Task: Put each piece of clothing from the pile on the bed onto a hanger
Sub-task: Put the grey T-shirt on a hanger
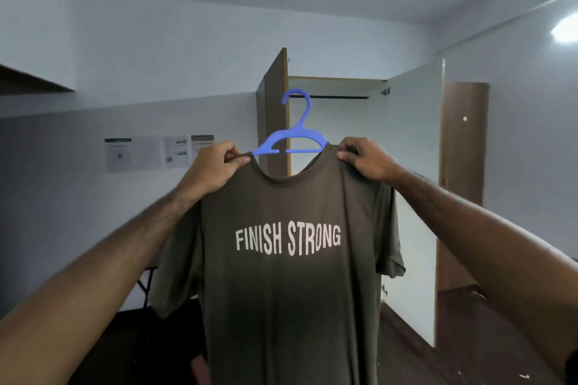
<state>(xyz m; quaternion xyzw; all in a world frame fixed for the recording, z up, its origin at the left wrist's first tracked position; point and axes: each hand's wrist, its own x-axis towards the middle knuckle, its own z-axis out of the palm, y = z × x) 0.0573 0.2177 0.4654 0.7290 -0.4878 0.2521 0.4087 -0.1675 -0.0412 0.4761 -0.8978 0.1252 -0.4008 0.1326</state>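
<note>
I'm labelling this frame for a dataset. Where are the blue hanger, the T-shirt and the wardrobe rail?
blue hanger (302, 122): head view, on its neck below the hook.
T-shirt (281, 291): head view, chest below the lettering.
wardrobe rail (337, 97): head view, middle of the dark bar.

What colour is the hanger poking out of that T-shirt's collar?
The hanger is blue, seen clearly in the head view against the open wardrobe.

Dim, bluish room; glare from a light (566, 29) at upper right, wide-angle bending at edges.
</note>
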